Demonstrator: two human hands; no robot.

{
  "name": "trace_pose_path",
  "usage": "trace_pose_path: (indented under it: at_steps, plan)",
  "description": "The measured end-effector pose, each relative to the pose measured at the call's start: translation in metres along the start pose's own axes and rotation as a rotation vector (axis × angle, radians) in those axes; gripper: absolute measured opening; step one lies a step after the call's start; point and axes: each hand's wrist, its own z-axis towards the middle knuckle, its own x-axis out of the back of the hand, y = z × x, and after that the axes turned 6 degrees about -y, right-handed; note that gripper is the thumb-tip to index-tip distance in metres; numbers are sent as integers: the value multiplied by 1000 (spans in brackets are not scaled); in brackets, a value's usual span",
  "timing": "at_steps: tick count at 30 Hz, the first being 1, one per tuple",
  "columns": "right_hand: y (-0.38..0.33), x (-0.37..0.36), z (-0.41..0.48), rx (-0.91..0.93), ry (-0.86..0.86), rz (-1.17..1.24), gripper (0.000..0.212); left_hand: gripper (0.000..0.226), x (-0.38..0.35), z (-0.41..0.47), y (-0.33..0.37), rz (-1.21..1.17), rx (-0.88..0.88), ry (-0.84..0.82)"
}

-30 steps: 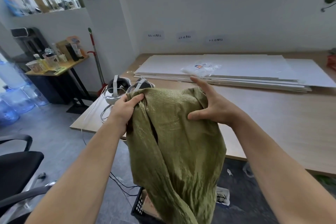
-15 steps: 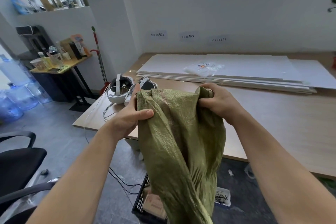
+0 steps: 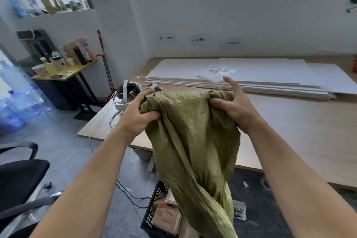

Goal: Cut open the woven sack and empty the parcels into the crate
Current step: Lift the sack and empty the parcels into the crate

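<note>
An olive-green woven sack (image 3: 193, 141) hangs limp in front of me, bunched at its top between both hands. My left hand (image 3: 138, 117) clutches the sack's top left corner. My right hand (image 3: 232, 107) grips the top right, with its index finger lifted off the cloth. The sack's lower end trails down over a black plastic crate (image 3: 152, 210) on the floor. Brown parcels (image 3: 167, 218) lie in the crate, partly hidden by the sack.
A long wooden table (image 3: 289, 127) stands ahead with stacked white boards (image 3: 251, 71), a plastic packet (image 3: 216, 72) and headsets (image 3: 125, 95) with cables. A black office chair (image 3: 17, 179) is at the left. Water bottles (image 3: 17, 106) and a cluttered side table (image 3: 63, 75) stand further left.
Both hands have regathered the top of the sack, bunching it tighter. My right index finger has lifted off again. The sack stays hanging over the crate.
</note>
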Motion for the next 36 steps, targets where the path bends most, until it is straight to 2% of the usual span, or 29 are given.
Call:
trace_pose_path:
  at_steps: [4,9,13,15,17,19,22,26,29,30,32,33,36]
  plan:
    - [-4,5,-9,49,-151,62,92,46,1,2,-1,-208,-11,120]
    - [-5,4,-14,121,-296,77,101,27,3,4,-3,-411,115,212]
    - [1,2,-16,132,-360,191,107,26,5,0,-3,-479,272,213]
    - [4,-1,-17,124,-372,234,110,30,6,-5,-2,-521,364,145]
    - [7,-5,-16,127,-337,221,111,35,4,-9,1,-533,429,77]
    - [7,-8,-15,149,-255,174,103,37,1,-9,2,-494,464,34]
    - [6,-10,-13,179,-132,100,76,35,0,-9,3,-448,458,-14]
    - [6,-8,-10,166,-47,154,52,61,2,-11,0,-530,384,-81]
    - [5,-9,-6,130,-34,198,45,66,11,-10,-6,-584,162,-238]
    - [5,-9,-5,110,-29,194,44,74,14,-9,-9,-580,146,-260]
    - [5,-8,-3,64,-19,193,45,102,12,-10,-9,-485,151,-239]
    - [4,-6,-2,44,-21,205,48,107,10,-11,-7,-414,147,-204]
    - [2,-2,1,-30,-58,276,57,96,5,-8,-4,-189,57,-107]
